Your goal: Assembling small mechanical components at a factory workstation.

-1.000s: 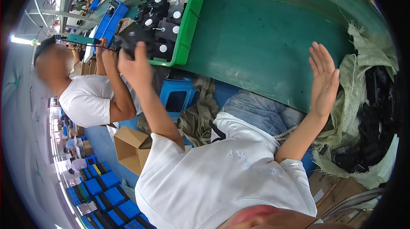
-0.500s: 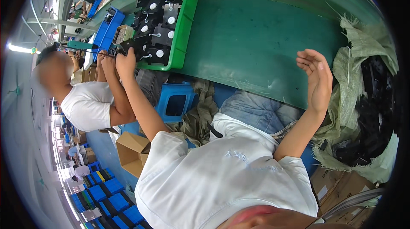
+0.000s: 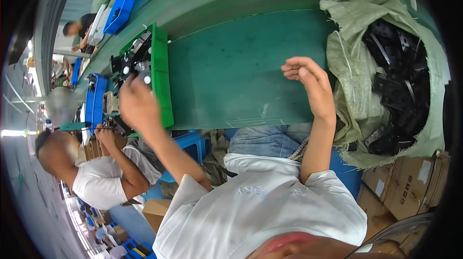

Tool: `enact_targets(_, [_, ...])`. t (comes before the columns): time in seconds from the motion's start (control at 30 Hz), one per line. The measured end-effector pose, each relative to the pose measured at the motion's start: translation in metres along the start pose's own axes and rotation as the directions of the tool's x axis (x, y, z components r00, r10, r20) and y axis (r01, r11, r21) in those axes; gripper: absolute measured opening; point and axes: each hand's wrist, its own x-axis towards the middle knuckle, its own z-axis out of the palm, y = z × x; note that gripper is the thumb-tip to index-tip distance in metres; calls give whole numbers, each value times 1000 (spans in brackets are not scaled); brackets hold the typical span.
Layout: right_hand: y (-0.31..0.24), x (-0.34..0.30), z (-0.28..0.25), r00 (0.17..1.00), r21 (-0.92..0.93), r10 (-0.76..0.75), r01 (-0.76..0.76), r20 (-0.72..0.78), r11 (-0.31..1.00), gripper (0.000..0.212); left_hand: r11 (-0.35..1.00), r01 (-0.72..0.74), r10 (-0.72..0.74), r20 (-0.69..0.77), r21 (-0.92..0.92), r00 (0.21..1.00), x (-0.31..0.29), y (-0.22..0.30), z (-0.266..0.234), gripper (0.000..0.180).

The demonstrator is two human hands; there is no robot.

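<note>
My left hand (image 3: 139, 104), smeared by motion, is over the near part of a green bin (image 3: 161, 75). Its fingertips are close to black parts with white round pieces (image 3: 143, 68) in the bin; whether it touches or holds one cannot be made out. To the right, my right hand (image 3: 314, 85) is raised above the green work table (image 3: 241, 61). Its fingers are stretched out and slightly curved, with nothing in them. Beside it lies a pale green woven sack (image 3: 357, 75), its mouth open on many black metal parts (image 3: 398, 85).
A co-worker (image 3: 99, 177) sits at my left, hands near a small black part. Blue bins (image 3: 95, 99) and a small beige box (image 3: 111, 103) stand beyond the green bin. A blue stool (image 3: 193, 145) is below the table edge; cardboard boxes (image 3: 405, 186) stand at lower right.
My left hand has come away from beside the co-worker's hands and is over the green bin. The view has swung right, showing more of the sack. My right hand keeps its stretched shape.
</note>
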Motion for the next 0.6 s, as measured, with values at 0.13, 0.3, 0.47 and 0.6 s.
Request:
enact_targets(0.13, [-20, -10, -6, 999, -49, -20, 18, -28, 999, 27, 421, 353, 391, 519, -835, 760, 37, 126, 102, 37])
enact_targets(0.3, [-67, -66, -27, 982, -314, -87, 30, -169, 949, 27, 3, 581, 330, 549, -814, 768, 121, 219, 245, 22])
enact_targets(0.47, [-91, -118, -73, 913, -440, -166, -16, -372, 898, 27, -24, 572, 497, 487, -820, 719, 142, 280, 303, 23])
enact_targets(0.6, [-93, -144, -80, 753, -341, -124, -140, -646, 930, 24, -90, 685, 692, 449, -723, 565, 153, 280, 292, 27])
